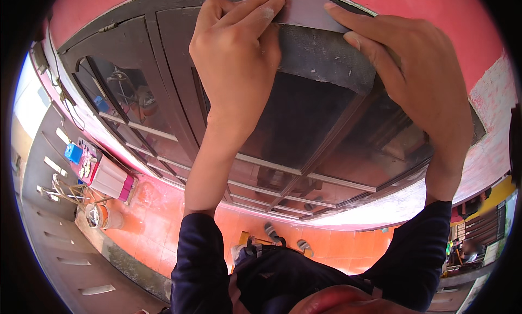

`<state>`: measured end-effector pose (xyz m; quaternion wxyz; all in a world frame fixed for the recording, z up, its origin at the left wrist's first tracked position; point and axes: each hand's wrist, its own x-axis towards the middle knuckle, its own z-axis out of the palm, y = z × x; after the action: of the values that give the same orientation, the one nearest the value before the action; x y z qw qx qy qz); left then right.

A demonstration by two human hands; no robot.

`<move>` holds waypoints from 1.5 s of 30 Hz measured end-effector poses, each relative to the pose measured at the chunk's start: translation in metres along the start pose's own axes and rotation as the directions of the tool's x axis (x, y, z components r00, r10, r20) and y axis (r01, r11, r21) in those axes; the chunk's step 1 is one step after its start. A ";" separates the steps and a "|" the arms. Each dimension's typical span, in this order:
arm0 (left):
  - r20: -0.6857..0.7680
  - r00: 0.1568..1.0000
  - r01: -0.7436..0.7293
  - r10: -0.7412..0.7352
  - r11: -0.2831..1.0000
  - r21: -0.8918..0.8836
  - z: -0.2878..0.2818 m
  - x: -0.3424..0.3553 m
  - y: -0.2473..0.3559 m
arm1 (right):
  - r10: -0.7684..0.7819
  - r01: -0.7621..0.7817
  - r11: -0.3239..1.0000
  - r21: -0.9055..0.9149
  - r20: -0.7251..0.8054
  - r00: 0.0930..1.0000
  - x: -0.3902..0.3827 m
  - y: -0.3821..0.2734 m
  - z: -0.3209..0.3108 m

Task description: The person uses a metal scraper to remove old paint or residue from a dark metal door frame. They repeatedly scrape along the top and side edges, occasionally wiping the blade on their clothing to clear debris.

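High on a dark brown window frame point(174, 42), both my hands are at a flat, pale grey-purple strip point(310, 10); its exact kind I cannot make out. My left hand point(234, 53) has its fingers curled and pressed at the strip's left end, the fingertips near the pink wall. At the right end, my right hand point(416, 69) grips the strip with forefinger and thumb. Just below the strip is a dark grey, rough-looking band point(326, 55) with an uneven lower edge. Dark glass panes point(293, 118) lie beneath it.
A pink wall point(424, 6) surrounds the window, with bare patches at right. Below left, a pink-and-white box point(111, 178) carries a blue container point(73, 153), near a bucket point(103, 216). Sandals point(305, 246) lie on the orange tiled floor point(157, 232). A person point(473, 251) is far right.
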<state>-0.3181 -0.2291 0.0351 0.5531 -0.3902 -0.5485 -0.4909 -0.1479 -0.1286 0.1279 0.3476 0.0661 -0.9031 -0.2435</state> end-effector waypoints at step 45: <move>0.770 0.590 0.689 0.244 0.345 -0.637 -0.014 -0.266 0.179 | 0.775 -0.437 -0.534 0.723 0.626 0.088 -0.355 -0.181 0.105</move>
<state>-0.1188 -0.1739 -0.2100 -0.1371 -0.6991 -0.4115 -0.5684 0.0400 -0.1426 -0.2386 0.4145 -0.3289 -0.5482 0.6477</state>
